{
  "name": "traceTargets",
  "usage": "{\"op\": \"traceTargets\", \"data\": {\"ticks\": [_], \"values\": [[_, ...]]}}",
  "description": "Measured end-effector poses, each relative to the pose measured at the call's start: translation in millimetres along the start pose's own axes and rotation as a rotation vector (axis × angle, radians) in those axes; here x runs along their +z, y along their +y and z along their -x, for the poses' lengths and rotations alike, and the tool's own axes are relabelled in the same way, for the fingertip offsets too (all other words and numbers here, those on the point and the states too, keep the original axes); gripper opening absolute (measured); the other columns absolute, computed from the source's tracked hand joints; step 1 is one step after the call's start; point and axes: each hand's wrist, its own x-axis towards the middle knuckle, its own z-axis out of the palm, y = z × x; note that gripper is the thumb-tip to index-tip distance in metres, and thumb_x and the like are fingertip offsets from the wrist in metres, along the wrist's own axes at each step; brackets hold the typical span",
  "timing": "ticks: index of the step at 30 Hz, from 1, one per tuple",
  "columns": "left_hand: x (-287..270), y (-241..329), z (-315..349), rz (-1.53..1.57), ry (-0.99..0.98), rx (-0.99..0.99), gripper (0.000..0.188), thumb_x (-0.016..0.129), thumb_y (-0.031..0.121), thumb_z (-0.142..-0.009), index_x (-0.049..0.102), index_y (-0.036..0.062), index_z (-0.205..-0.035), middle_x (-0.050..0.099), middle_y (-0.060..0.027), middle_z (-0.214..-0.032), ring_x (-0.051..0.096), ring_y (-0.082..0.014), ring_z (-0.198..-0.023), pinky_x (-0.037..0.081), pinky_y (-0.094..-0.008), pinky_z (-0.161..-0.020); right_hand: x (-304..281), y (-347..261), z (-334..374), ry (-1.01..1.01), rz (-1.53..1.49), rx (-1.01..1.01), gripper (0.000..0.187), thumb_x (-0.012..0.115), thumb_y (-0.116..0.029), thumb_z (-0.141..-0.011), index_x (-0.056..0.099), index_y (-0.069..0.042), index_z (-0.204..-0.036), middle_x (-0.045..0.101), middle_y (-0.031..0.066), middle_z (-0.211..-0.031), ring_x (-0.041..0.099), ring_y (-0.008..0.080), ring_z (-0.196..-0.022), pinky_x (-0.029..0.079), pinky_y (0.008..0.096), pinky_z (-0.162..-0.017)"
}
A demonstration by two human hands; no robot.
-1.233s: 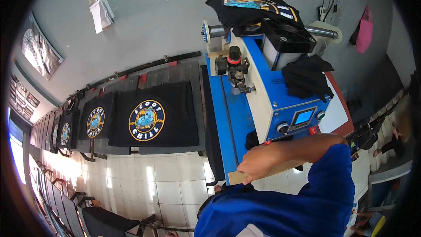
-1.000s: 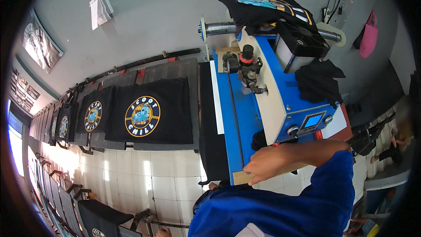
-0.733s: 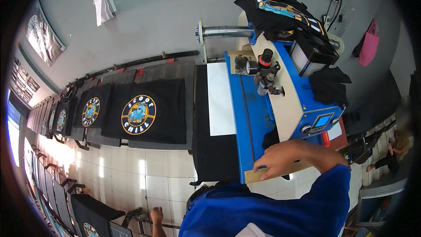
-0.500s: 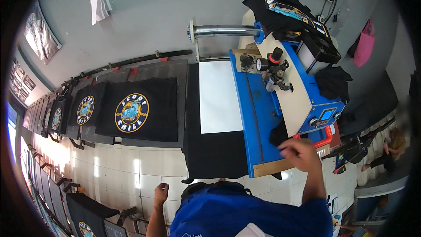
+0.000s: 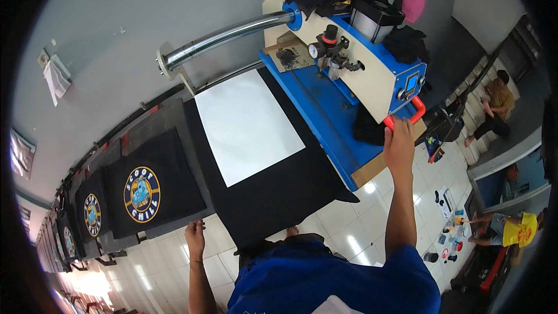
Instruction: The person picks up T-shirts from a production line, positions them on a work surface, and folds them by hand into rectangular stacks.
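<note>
Head view from where I stand: the person's right hand [image 5: 399, 139] has its fingers curled round the near left part of a red handle [image 5: 421, 109], though how hard it squeezes I can't tell. Just beyond that hand, the handle is fixed to the front of a blue and cream machine [image 5: 375, 75]. I'd judge the bar rigid and smooth, and the body behind it heavy, so a full wrap along the bar seems the surest hold. Left of the right hand, well apart from it, a white sheet [image 5: 247, 128] lies flat on black cloth [image 5: 285, 200]; it looks thin, light and easy to crease, best taken by a corner, while the cloth looks soft and limp. The left hand [image 5: 195, 238] is loosely bent, nothing visible in it, near the edge of a printed black shirt [image 5: 186, 189].
</note>
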Motion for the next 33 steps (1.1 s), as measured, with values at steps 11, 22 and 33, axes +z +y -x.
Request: {"op": "traceTargets", "data": {"ticks": [11,22,33], "values": [[-6,97,-149,0.006,-0.037,0.266,0.022,0.056,0.016,-0.098,0.065,-0.0036,-0.094,0.064,-0.0076,-0.079,0.058,-0.0133,-0.072,0.047,-0.0283,-0.068,38,38,-36,0.001,0.257,0.202,0.054,0.075,-0.021,-0.082,0.046,0.004,-0.12,0.052,0.0242,-0.117,0.049,0.0429,-0.115,0.043,0.0482,-0.098],[60,166,-371,-0.302,0.095,0.727,0.017,0.063,0.013,-0.087,0.067,0.0001,-0.097,0.065,-0.0185,-0.097,0.061,-0.0379,-0.095,0.049,-0.0431,-0.086,48,76,-33,-0.11,0.277,0.249,0.08,0.074,-0.014,-0.082,0.029,0.003,-0.146,0.038,0.0313,-0.144,0.034,0.0476,-0.137,0.029,0.0492,-0.114],[102,178,-466,-0.806,0.093,0.398,0.03,0.064,0.024,-0.087,0.066,0.0027,-0.107,0.065,-0.0143,-0.113,0.058,-0.0337,-0.11,0.048,-0.0442,-0.091,44,-85,78,-0.19,-0.058,0.397,0.062,0.067,-0.007,-0.088,0.04,0.004,-0.142,0.048,0.0246,-0.141,0.044,0.037,-0.134,0.032,0.0414,-0.113]]}}
